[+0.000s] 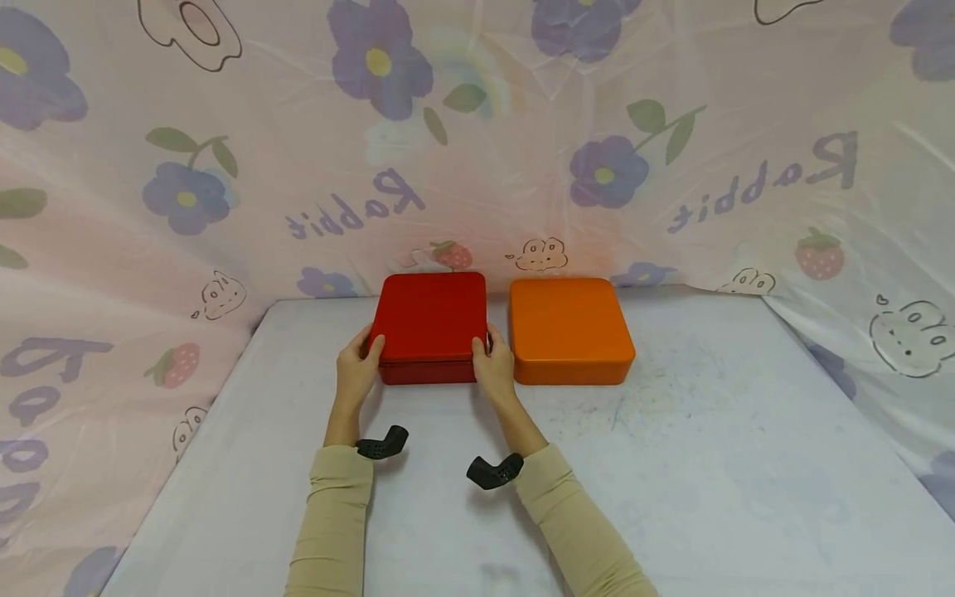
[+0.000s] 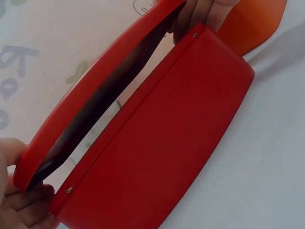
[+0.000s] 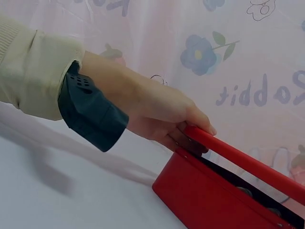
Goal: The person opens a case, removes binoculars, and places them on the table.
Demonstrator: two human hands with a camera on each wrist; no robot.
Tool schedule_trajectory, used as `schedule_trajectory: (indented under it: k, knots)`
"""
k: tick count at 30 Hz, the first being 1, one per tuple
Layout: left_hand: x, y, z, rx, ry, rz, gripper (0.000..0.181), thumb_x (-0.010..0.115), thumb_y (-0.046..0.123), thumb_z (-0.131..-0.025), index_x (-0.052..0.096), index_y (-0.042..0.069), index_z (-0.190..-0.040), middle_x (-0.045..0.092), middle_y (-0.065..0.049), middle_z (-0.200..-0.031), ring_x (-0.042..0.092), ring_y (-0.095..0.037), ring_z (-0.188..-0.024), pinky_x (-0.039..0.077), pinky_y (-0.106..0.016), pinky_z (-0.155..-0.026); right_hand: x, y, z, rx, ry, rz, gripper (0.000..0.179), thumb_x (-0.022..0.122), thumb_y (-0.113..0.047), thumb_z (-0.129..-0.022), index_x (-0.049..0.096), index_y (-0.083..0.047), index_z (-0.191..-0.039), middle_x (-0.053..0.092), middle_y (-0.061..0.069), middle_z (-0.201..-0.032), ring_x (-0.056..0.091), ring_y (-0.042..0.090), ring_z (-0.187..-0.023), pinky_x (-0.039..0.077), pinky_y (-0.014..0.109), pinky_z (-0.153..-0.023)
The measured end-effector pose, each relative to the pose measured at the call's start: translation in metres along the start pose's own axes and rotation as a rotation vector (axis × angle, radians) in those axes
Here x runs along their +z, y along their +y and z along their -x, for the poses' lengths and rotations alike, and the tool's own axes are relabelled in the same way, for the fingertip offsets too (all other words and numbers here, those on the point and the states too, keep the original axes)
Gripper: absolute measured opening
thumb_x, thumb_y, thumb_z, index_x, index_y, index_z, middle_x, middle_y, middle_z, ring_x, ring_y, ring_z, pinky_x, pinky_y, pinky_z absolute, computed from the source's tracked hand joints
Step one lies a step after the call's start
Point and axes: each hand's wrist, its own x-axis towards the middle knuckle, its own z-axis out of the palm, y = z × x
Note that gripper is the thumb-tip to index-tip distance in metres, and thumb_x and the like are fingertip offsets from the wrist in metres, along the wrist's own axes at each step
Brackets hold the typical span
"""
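Observation:
A red lid [image 1: 433,315] is held by both hands over its red box [image 2: 152,138], with a gap between the two in the wrist views. My left hand [image 1: 356,375] pinches the lid's left side, thumb on top and fingers beneath. On the opposite side my right hand [image 1: 494,365] grips the lid the same way. The right wrist view shows the left hand's fingers at the box rim, and small round metallic things [image 3: 244,191] inside the dark gap. Most of the box's inside is hidden.
An orange box [image 1: 570,323] with a closed top stands just right of the red one on the white table [image 1: 709,464]. A printed cloth [image 1: 477,157] hangs close behind both boxes. Black wrist mounts [image 1: 495,471] stick out inward from the sleeves.

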Motion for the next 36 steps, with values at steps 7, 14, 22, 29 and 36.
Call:
schedule_trajectory:
  k: [7, 14, 22, 29, 36]
  knots:
    - [0.000, 0.003, -0.002, 0.002, -0.002, 0.046, 0.046, 0.056, 0.018, -0.097, 0.048, -0.001, -0.139, 0.051, -0.020, -0.144, 0.049, -0.031, -0.135, 0.039, -0.039, -0.114, -0.006, -0.007, 0.002, -0.021, 0.033, -0.039, 0.047, 0.050, -0.008, -0.096, 0.042, 0.009, -0.139, 0.050, 0.027, -0.142, 0.047, 0.036, -0.135, 0.038, 0.047, -0.114]
    - [-0.004, 0.007, -0.004, -0.032, -0.012, 0.131, 0.049, 0.058, 0.015, -0.096, 0.046, -0.005, -0.139, 0.047, -0.021, -0.147, 0.043, -0.032, -0.140, 0.034, -0.038, -0.117, -0.010, -0.014, 0.003, -0.029, 0.042, -0.028, 0.044, 0.053, -0.008, -0.094, 0.048, 0.009, -0.135, 0.056, 0.027, -0.134, 0.052, 0.037, -0.130, 0.039, 0.046, -0.114]
    - [-0.007, 0.010, -0.002, -0.001, 0.022, 0.130, 0.048, 0.060, 0.016, -0.095, 0.050, -0.003, -0.137, 0.050, -0.020, -0.145, 0.047, -0.029, -0.137, 0.038, -0.032, -0.112, -0.014, -0.020, 0.002, -0.004, 0.056, -0.039, 0.038, 0.057, -0.012, -0.094, 0.056, 0.008, -0.127, 0.062, 0.026, -0.123, 0.060, 0.037, -0.113, 0.049, 0.044, -0.104]
    - [-0.009, 0.013, 0.000, -0.011, 0.005, 0.185, 0.047, 0.062, 0.011, -0.093, 0.051, -0.001, -0.137, 0.053, -0.018, -0.143, 0.051, -0.029, -0.133, 0.044, 0.001, -0.087, -0.018, -0.020, -0.002, 0.058, 0.130, -0.069, 0.027, 0.058, -0.012, -0.095, 0.064, 0.007, -0.114, 0.067, 0.022, -0.105, 0.061, 0.020, -0.083, 0.054, 0.022, -0.074]
    - [-0.016, 0.015, 0.001, -0.058, -0.024, 0.173, 0.047, 0.063, 0.010, -0.092, 0.052, 0.002, -0.137, 0.054, -0.015, -0.143, 0.054, -0.027, -0.130, 0.046, 0.001, -0.079, -0.022, -0.020, -0.003, 0.117, 0.108, -0.106, 0.022, 0.064, -0.010, -0.091, 0.068, 0.006, -0.106, 0.064, 0.008, -0.082, 0.057, 0.012, -0.066, 0.060, 0.033, -0.070]
